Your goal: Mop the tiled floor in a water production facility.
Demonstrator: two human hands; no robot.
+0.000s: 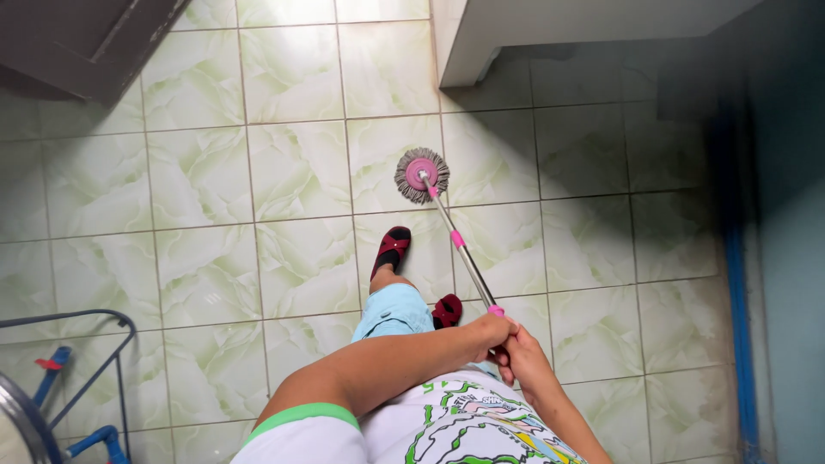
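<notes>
Both grips are closed on the top end of the mop handle (460, 245): your left hand (488, 332) wraps it from above, your right hand (522, 357) clasps just beneath and nearer your body, the two touching. From that double grip the handle runs away from you, up and to the left, its long axis slanting down to the floor (215, 172). At the far end sits the mop head (421, 174), round, grey-fringed with a pink centre, flat on a pale green tile. Left hand is the nearer one to the head. Count it off: one mop, two hands on it, two dark red sandals, one forward (391, 250) beside the handle, one back (446, 310) under your hands.
</notes>
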